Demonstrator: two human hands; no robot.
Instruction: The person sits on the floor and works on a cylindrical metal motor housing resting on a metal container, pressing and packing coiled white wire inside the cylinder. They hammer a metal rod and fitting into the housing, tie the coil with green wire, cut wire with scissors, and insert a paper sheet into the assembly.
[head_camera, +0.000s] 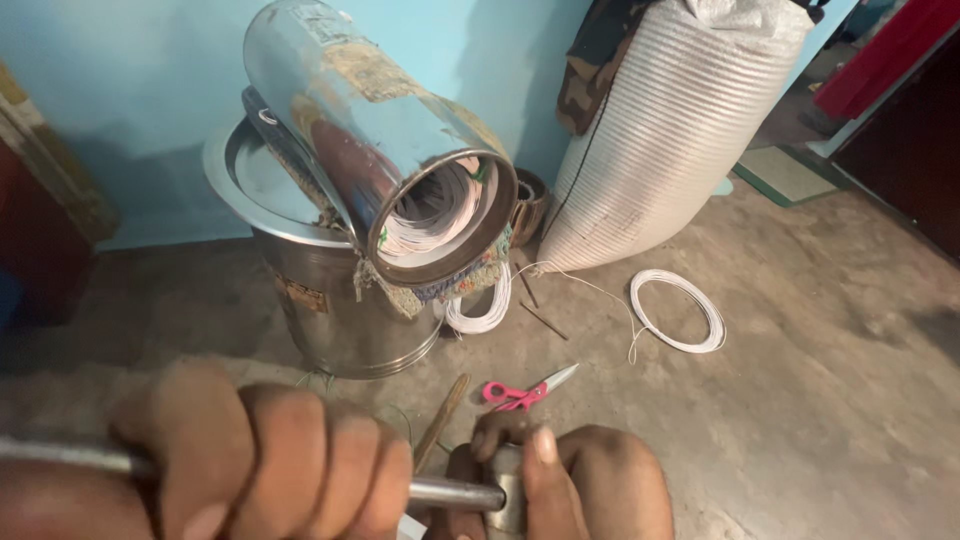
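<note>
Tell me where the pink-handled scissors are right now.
In the head view, the pink-handled scissors lie on the floor near centre, just beyond the right hand, between the steel drum and the white wire coil.

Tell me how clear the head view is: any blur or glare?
Head view: left hand and rod close and soft-focused; right hand cut off by the bottom edge; steel cylinder shows bright reflections; scissors and wire coil sharp.

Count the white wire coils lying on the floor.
2. One coil lies alone on the floor right of the sack. Another coil sits at the foot of the steel drum, partly hidden. More may be hidden behind the drum.
</note>
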